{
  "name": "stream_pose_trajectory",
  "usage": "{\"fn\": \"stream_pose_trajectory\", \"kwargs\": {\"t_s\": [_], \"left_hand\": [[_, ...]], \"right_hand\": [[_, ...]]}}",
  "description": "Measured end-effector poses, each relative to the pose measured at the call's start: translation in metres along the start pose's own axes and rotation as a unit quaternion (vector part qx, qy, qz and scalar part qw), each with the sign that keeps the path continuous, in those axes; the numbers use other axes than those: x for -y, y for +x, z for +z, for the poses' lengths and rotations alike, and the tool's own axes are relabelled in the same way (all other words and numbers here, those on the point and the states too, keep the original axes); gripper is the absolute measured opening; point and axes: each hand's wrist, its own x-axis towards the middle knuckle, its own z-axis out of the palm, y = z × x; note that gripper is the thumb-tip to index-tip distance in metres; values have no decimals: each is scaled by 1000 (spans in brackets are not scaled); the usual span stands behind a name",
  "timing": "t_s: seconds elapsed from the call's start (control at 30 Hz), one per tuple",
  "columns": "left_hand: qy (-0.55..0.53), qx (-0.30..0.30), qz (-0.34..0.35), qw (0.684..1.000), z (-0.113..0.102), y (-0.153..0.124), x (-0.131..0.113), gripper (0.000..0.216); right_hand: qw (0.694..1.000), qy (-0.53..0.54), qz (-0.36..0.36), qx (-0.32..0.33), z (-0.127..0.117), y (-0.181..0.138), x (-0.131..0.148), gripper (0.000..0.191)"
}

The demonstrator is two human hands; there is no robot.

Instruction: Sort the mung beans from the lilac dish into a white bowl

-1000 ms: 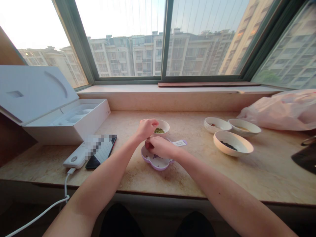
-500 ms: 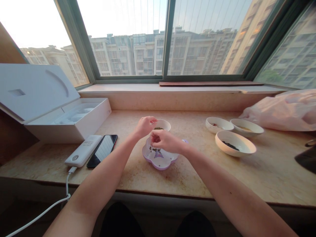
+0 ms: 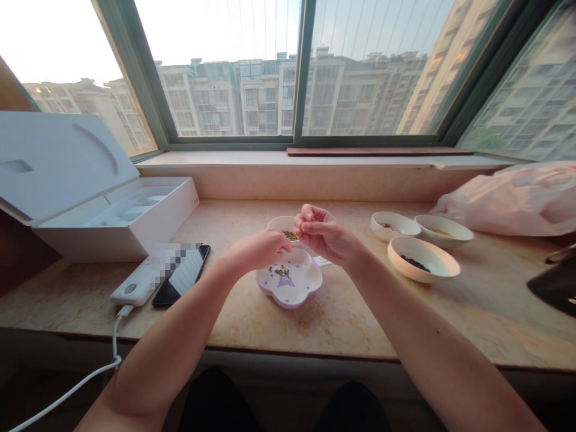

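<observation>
A purple flower-shaped dish [image 3: 292, 288] with a cartoon print holds a few small green beans on the marble sill. Just behind it stands a small white bowl [image 3: 278, 224] of green beans. My left hand [image 3: 261, 249] hovers over the dish's left rim, fingers pinched together on something too small to name. My right hand [image 3: 321, 234] is raised above the white bowl's right side, fingers curled and pinched; what they hold, if anything, is too small to make out.
Three more white bowls [image 3: 423, 259] stand to the right, one with dark seeds. A pink plastic bag [image 3: 513, 201] lies far right. At left are an open white box [image 3: 112, 216], a power bank [image 3: 135, 285] with cable, and a phone [image 3: 182, 282].
My right hand has lifted from the purple dish up over the white bowl. My left hand has come back from the white bowl to the dish's left rim.
</observation>
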Motion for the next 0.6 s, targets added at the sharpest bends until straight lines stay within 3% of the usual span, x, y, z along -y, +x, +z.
{"fn": "stream_pose_trajectory", "kwargs": {"t_s": [0.13,0.27,0.6], "left_hand": [[45,71,25,996,16,2,-7,24],[68,91,21,993,29,5,-11,26],[98,40,28,994,47,10,-15,26]], "right_hand": [[1000,22,0,9,-1,-3,5,44],[999,28,-3,20,1,-5,6,45],[997,67,-4,40,4,-6,6,42]]}}
